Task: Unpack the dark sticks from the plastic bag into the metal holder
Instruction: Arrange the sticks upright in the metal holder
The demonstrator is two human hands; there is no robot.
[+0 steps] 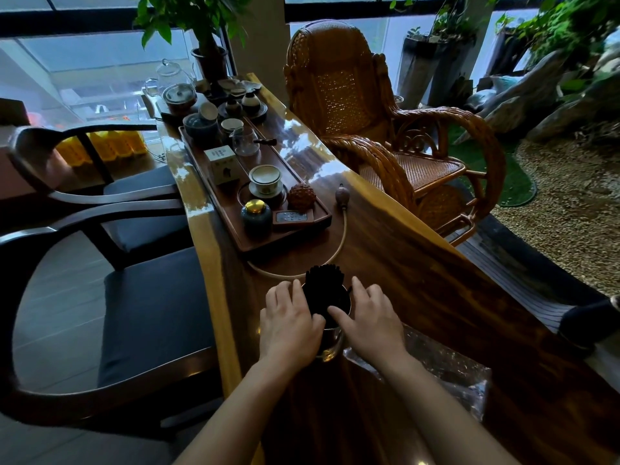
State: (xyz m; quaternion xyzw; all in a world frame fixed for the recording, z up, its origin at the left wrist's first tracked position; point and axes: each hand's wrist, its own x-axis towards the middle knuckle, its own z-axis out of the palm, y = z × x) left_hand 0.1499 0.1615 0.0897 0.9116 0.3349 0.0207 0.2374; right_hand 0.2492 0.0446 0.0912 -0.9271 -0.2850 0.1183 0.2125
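A bundle of dark sticks point(324, 280) stands upright in the metal holder point(332, 347) on the wooden table, tips pointing away from me. My left hand point(290, 322) rests against the holder's left side with its fingers curled around the rim. My right hand point(370, 318) touches the right side, its fingers spread over the rim and the sticks. The clear plastic bag point(449, 374) lies crumpled flat on the table to the right of my right forearm. Whether any sticks are in the bag I cannot tell.
A long tea tray point(235, 236) with cups, a jar point(256, 214) and a lidded bowl sits beyond the holder. A beige hose point(339, 246) with a bulb curves between tray and holder. Dark chairs point(127, 297) stand left, a wicker rocking chair point(385, 129) right.
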